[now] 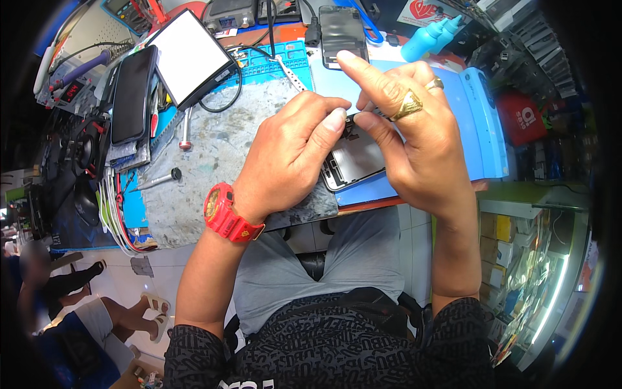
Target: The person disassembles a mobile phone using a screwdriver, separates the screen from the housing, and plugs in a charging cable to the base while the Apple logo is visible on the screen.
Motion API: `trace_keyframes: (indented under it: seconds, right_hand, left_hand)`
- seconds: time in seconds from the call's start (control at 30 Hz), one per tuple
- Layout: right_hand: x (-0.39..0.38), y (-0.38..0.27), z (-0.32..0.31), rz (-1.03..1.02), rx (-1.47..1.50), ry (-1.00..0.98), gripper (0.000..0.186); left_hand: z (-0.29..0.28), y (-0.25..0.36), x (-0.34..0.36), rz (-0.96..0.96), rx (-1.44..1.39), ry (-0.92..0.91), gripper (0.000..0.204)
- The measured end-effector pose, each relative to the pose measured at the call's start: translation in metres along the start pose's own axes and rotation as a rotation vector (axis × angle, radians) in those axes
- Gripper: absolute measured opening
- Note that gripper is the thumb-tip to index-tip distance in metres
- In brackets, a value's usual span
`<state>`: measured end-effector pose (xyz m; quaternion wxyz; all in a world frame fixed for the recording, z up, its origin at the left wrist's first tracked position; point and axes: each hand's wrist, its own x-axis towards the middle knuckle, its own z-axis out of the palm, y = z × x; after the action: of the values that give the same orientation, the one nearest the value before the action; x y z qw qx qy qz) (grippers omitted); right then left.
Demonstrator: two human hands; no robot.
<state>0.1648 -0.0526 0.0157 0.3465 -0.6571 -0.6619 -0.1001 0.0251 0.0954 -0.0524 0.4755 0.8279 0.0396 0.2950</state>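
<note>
A black phone [133, 94] lies face-up at the bench's left, beside a white-screened tablet [190, 55]. A screwdriver [157, 179] rests on the worn grey mat [214, 155]. Two blue squeeze bottles [429, 37] stand at the far edge.

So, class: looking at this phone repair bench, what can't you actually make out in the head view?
- Upper end of the opened phone: covered by the left hand and right hand.
- Whatever the fingertips pinch: too small and hidden between them.
- Small parts in the trays at upper right: too small and dark near the rim.
- Person seated at lower left: blurred, cut off by the edge.
</note>
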Motion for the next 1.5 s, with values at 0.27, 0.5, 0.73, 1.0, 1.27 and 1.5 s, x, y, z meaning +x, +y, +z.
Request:
trace_keyframes:
  seconds: [0.27, 0.5, 0.73, 1.0, 1.27, 1.5]
  right_hand:
    - [-0.004, 0.004, -0.001, -0.019, 0.068, 0.026, 0.064]
    - [-0.043, 0.02, -0.072, 0.366, 0.465, 0.499, 0.039]
    - [-0.085, 0.078, -0.075, 0.765, -0.165, 0.074, 0.021]
    - [-0.062, 0.101, -0.038, 0.716, -0.23, -0.074, 0.02]
    - [-0.047, 0.105, -0.032, 0.741, -0.301, -0.211, 0.021]
    - [-0.042, 0.1, -0.033, 0.751, -0.364, -0.343, 0.021]
  left_hand:
    - [-0.001, 0.0, -0.001, -0.007, 0.006, -0.006, 0.034]
    - [-0.002, 0.006, 0.0, -0.058, 0.01, -0.021, 0.033]
    - [-0.004, 0.008, 0.0, -0.105, 0.019, -0.051, 0.036]
    - [-0.005, 0.01, 0.002, -0.095, 0.021, -0.073, 0.036]
    - [-0.003, 0.008, 0.001, -0.095, 0.008, -0.055, 0.041]
    - [-0.003, 0.008, 0.001, -0.089, 0.023, -0.05, 0.038]
